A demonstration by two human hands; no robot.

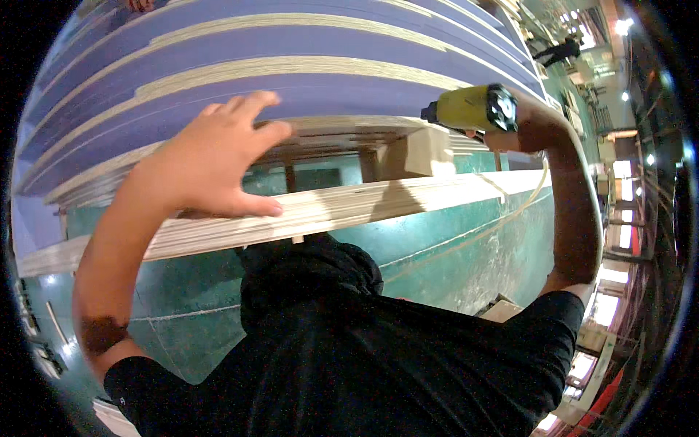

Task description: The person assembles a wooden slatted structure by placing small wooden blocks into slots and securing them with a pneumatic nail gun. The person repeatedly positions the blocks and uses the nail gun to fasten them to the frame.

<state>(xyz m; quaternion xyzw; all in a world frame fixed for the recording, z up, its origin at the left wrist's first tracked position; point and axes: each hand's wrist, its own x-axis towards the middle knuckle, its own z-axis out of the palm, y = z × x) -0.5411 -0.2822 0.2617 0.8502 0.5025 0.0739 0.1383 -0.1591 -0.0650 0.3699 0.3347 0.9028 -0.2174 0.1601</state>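
Note:
My left hand (218,156) is spread, thumb and fingers apart, with nothing between them. It hovers over or rests on the near pale plywood edge (342,206); I cannot tell whether it touches. In my right hand (513,135) is a yellow-green and black nail gun (464,109), its black nose pointing left above the frame. A thin pale hose (535,193) hangs below that hand. Beyond the near edge, several curved-looking plywood strips (291,67) run across purple-blue panels (328,93). A wooden block (416,154) sits between the near edge and the first strip.
Green floor (444,251) shows below the frame and through its gap. Another person's hand (140,4) is at the far left top. A person in dark clothing (561,51) is in the distance at right, near stacked boards. Bright windows (604,302) line the right side.

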